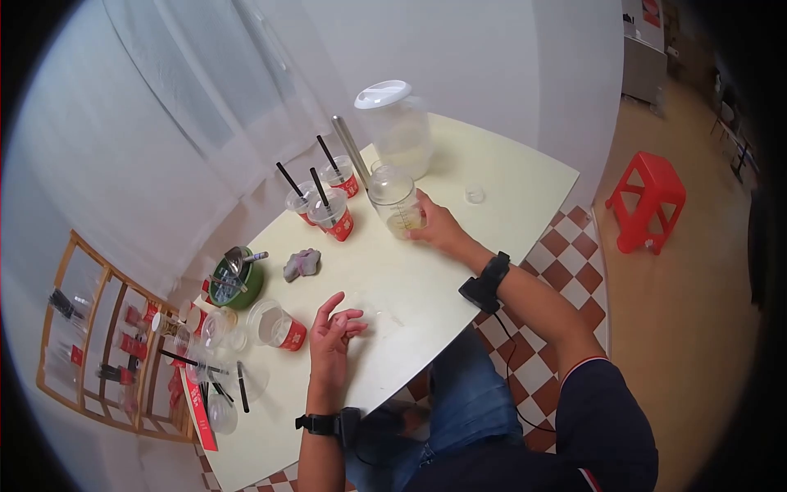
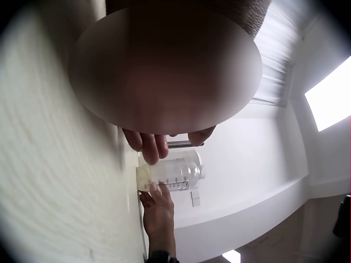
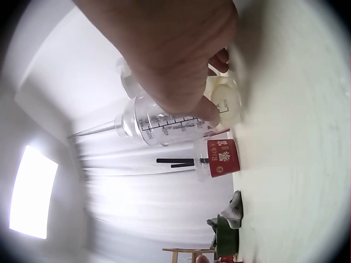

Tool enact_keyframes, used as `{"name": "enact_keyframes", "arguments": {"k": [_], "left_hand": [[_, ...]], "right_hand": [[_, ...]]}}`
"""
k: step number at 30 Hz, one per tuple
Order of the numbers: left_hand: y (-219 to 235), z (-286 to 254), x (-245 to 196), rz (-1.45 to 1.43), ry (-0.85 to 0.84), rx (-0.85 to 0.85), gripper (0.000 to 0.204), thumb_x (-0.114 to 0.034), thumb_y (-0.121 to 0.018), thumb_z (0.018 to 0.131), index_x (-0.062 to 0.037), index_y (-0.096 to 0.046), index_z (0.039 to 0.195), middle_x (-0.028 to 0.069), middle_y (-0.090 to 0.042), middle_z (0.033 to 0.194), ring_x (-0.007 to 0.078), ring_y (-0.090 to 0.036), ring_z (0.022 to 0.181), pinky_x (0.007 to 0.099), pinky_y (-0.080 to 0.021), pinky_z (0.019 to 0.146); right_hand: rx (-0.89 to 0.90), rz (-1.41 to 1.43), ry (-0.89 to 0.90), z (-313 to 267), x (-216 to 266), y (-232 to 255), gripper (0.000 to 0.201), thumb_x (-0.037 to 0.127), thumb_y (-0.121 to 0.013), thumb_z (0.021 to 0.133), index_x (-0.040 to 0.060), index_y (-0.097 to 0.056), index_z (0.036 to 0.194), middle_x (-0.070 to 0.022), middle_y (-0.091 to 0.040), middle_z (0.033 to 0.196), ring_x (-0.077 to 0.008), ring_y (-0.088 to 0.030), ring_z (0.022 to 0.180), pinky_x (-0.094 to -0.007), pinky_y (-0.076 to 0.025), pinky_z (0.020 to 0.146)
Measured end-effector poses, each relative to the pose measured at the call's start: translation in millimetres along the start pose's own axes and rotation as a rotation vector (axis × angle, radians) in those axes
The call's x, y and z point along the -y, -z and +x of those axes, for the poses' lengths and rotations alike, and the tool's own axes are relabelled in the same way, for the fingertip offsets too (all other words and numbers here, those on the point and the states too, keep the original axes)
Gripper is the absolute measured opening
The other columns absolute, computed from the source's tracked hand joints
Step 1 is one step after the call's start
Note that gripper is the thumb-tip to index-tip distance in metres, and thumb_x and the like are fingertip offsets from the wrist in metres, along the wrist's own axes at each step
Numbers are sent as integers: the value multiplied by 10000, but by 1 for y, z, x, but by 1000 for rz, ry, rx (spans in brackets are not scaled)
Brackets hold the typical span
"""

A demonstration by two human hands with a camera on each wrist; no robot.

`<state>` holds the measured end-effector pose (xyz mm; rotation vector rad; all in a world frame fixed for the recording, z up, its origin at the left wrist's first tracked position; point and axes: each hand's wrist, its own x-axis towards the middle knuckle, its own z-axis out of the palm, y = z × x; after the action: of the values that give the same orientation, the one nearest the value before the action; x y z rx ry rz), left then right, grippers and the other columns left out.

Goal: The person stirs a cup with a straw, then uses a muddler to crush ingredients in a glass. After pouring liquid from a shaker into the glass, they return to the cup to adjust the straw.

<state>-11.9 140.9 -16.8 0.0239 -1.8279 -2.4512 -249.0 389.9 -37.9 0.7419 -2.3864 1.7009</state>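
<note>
My right hand (image 1: 443, 228) grips a clear shaker (image 1: 392, 195) near its base, thumb and fingers round the wall. Printed measuring marks run up its side, and pale yellowish contents sit low in it. In the right wrist view the shaker (image 3: 164, 129) has a narrow domed top, and the hand (image 3: 175, 66) covers part of its wall. My left hand (image 1: 332, 336) hovers near the table's front edge, fingers loosely bent and nothing in them. Closest to it is a clear cup with a red band (image 1: 277, 325). A small clear cap (image 1: 474, 195) lies right of the shaker.
Behind the shaker stand a white-lidded pitcher (image 1: 402, 131) and a long metal utensil (image 1: 348, 148). Left of them are cups with black straws (image 1: 330, 211). A grey cloth (image 1: 302, 265), a green bowl of utensils (image 1: 246, 287) and loose straws (image 1: 243, 387) lie along the left side.
</note>
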Motion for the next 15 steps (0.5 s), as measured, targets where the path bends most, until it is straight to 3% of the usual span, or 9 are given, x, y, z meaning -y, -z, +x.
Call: {"name": "enact_keyframes", "arguments": {"k": [6,11,15], "left_hand": [[1,1,1,-17,18,-15,450,-145,-592,1027,16,-479,1431,142,-703,1145,179,-705,955,292,-527,884],[4,2,3,-29,25,-27,434,-144,-596,1029,18,-490,1417,133,-704,1123,176,-700,942,286,-525,871],[6,2,4,-34,28,-32,419,-138,-595,1030,16,-501,1408,127,-706,1114,174,-698,934,283,-524,866]], "right_hand": [[-11,-262,31,0,-4,-4,801,230,-796,841,-8,-411,1501,-285,-689,1168,-428,-661,1104,-466,-518,986],[-64,-255,65,-5,-1,-1,509,223,-769,849,3,-623,1284,-226,-707,1102,-426,-642,1095,-486,-513,960],[-182,-200,71,1,-15,-8,404,192,-763,815,20,-697,1175,-183,-723,1023,-393,-655,1021,-467,-529,910]]}}
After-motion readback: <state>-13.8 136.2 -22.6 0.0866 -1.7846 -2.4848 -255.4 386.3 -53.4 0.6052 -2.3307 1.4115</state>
